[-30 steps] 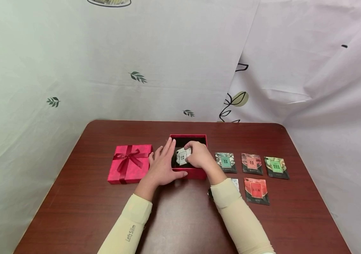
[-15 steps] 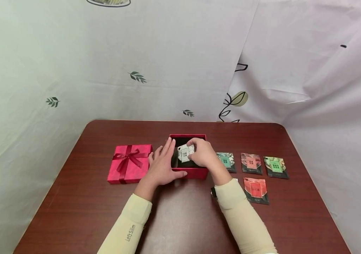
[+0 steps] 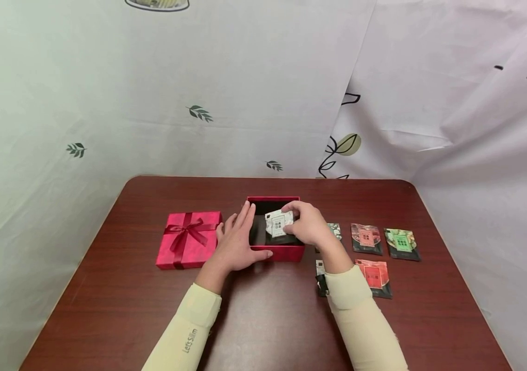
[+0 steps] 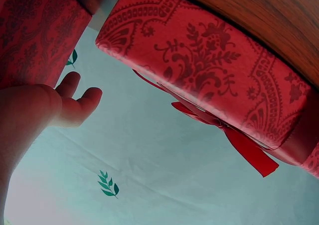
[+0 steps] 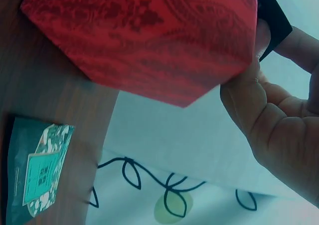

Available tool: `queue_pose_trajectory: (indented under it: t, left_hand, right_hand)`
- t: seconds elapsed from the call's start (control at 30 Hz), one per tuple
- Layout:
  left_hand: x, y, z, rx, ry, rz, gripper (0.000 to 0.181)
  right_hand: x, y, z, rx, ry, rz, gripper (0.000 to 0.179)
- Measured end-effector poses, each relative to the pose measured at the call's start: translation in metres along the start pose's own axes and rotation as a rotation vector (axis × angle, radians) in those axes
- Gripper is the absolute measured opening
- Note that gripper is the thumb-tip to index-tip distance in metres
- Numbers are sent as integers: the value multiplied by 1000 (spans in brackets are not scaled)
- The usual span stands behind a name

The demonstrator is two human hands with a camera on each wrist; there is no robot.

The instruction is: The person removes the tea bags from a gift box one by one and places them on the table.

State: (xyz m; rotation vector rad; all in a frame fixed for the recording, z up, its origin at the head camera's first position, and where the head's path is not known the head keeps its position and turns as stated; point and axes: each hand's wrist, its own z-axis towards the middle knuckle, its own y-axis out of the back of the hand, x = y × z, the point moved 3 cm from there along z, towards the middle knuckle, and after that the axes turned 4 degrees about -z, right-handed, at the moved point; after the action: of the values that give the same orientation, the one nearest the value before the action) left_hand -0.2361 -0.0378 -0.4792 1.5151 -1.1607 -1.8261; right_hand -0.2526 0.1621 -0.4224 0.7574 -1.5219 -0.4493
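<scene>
My right hand (image 3: 310, 224) pinches a white-fronted sachet (image 3: 277, 221) by its right edge, over the right part of an open red box (image 3: 282, 253). In the right wrist view the dark back of that sachet shows above the box's rim, between thumb and fingers. My left hand (image 3: 237, 250) lies against the box's left side, fingers straight and thumb stretched along the front wall. A red patterned lid (image 3: 163, 252) with a ribbon bow (image 4: 219, 122) rests on the table left of that hand. The box's dark lining shows beside the sachet.
Right of the box lie more sachets: a teal one (image 5: 40, 170) and a white one (image 3: 320, 268), both partly behind my right arm, a brownish-red one (image 3: 366, 238), a green one (image 3: 402, 243) and a bright red one (image 3: 377, 278). Printed cloth hangs behind the brown table (image 3: 263, 330).
My right hand has shifted rightward with the white sachet, which has gone from the box's middle to its right side and rises slightly higher. My left hand stays in place.
</scene>
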Motion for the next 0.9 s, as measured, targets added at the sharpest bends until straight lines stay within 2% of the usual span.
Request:
queue_pose_trajectory:
  t: [0.63,0.9]
  left_hand:
    - [1,-1,1,-7,-3,2,126]
    - [1,-1,0,-10,-7,7,126]
  right_hand:
    - [-26,21,-10,22,-2,157,40]
    - [-39,26,-17,5,-17,183,40]
